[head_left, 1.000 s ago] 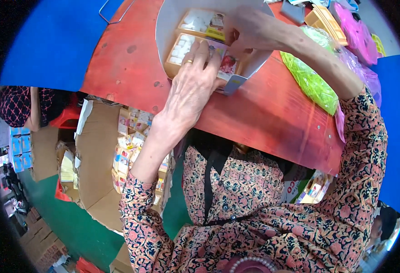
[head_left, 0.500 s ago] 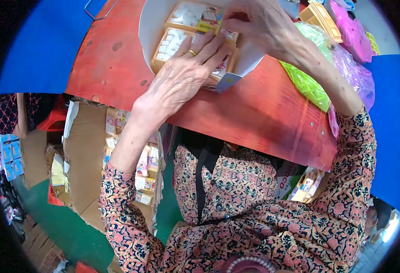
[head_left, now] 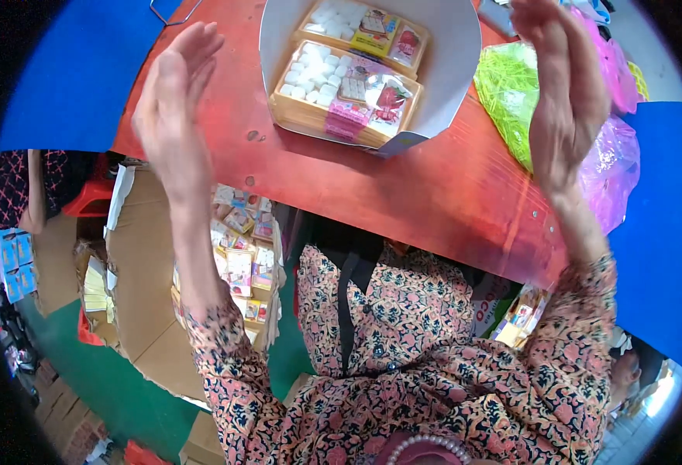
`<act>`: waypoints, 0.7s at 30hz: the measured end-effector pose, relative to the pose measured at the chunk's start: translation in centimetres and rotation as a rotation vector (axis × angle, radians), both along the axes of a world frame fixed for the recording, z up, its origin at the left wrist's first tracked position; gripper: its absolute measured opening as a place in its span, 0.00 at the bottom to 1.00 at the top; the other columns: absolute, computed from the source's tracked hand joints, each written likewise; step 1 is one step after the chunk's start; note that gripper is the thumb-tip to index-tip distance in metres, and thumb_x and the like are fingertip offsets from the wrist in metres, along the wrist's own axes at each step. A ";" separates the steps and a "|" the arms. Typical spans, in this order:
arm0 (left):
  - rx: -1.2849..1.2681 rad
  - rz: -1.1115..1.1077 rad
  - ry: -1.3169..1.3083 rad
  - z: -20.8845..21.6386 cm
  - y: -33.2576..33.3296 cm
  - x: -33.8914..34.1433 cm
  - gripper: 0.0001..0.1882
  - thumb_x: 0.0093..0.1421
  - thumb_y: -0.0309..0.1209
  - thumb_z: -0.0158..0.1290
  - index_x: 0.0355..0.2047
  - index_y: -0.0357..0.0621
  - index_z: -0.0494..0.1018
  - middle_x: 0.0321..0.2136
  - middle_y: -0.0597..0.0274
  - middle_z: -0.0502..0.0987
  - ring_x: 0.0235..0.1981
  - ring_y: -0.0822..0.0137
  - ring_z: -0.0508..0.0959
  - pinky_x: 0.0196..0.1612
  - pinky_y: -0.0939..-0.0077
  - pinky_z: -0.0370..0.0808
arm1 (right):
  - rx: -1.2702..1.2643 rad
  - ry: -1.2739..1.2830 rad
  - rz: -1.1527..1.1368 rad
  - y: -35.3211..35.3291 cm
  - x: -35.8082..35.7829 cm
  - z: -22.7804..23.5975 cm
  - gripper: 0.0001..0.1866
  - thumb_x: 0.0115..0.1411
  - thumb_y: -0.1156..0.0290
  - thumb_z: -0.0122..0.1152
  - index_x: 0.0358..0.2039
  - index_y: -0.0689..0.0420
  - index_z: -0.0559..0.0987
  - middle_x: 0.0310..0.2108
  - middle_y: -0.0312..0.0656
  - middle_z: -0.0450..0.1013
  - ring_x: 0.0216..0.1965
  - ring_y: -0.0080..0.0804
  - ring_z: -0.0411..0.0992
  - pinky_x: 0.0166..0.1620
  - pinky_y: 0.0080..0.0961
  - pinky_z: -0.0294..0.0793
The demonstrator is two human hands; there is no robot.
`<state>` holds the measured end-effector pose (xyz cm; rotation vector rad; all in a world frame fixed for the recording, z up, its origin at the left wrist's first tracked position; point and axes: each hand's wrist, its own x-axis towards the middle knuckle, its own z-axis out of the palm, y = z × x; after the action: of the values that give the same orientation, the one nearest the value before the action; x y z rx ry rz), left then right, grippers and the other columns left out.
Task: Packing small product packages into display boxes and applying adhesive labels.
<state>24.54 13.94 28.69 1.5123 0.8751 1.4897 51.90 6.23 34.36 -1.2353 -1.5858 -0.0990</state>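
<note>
A white, open box point(head_left: 451, 81) stands on the red table between my raised hands. In it lie two orange trays of small white marshmallow-like pieces: a near pack point(head_left: 349, 93) with a pink label band, and a far pack point(head_left: 356, 27) with a yellow label. My left hand point(head_left: 174, 116) is lifted to the left of the box, fingers stretched out and holding nothing. My right hand point(head_left: 566, 93) is up on the right side, its fingers straight and its palm turned inward. Neither hand touches the box.
Green shredded filler in a clear bag point(head_left: 504, 97) and purple plastic bags point(head_left: 612, 159) lie on the right of the red table point(head_left: 403, 186). Below left, a large cardboard carton point(head_left: 151, 271) holds several similar packs point(head_left: 239, 267). Another person's arm point(head_left: 35, 190) shows at far left.
Both hands have left the packs and spread apart, the left one going left and the right one right. The box contents now show fully, with the packs lying in it.
</note>
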 end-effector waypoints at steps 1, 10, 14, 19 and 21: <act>-0.003 0.008 -0.003 -1.5 1.6 -0.5 0.24 0.66 0.42 0.37 0.51 0.34 0.66 0.48 0.47 0.71 0.52 0.58 0.69 0.56 0.63 0.63 | -0.091 0.187 -0.006 -1.2 -1.7 -0.9 0.25 0.65 0.54 0.40 0.51 0.63 0.69 0.47 0.45 0.70 0.49 0.30 0.67 0.54 0.26 0.65; -0.535 -0.406 0.172 -8.4 1.4 2.4 0.47 0.57 0.67 0.24 0.62 0.39 0.50 0.60 0.55 0.56 0.62 0.63 0.53 0.63 0.70 0.49 | -0.548 1.099 0.185 0.8 -6.8 -11.2 0.37 0.64 0.43 0.32 0.64 0.59 0.48 0.64 0.39 0.46 0.62 0.29 0.47 0.64 0.27 0.43; -0.476 -0.373 -0.063 -7.3 -0.7 3.1 0.36 0.64 0.56 0.30 0.58 0.35 0.55 0.56 0.53 0.62 0.56 0.63 0.63 0.59 0.68 0.58 | -0.584 1.171 0.266 1.0 -5.3 -11.3 0.34 0.64 0.49 0.39 0.62 0.59 0.52 0.59 0.40 0.56 0.59 0.26 0.54 0.60 0.28 0.53; -0.518 -0.388 -0.155 -5.7 -1.1 4.2 0.37 0.64 0.56 0.26 0.58 0.35 0.55 0.56 0.53 0.62 0.57 0.63 0.62 0.60 0.69 0.56 | -0.753 1.129 0.306 0.8 -2.7 -12.3 0.31 0.64 0.49 0.39 0.59 0.59 0.58 0.52 0.36 0.64 0.51 0.24 0.63 0.54 0.27 0.63; -0.487 -0.419 0.000 -6.4 -0.9 4.3 0.42 0.60 0.62 0.25 0.61 0.40 0.49 0.59 0.54 0.55 0.61 0.62 0.54 0.62 0.69 0.49 | -0.613 1.066 0.194 0.5 -3.3 -12.3 0.31 0.64 0.48 0.38 0.59 0.59 0.59 0.52 0.36 0.64 0.51 0.24 0.63 0.54 0.26 0.62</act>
<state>28.82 13.07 22.30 1.2322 0.7880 0.8926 48.65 6.74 22.04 -1.2301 -0.7641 1.0682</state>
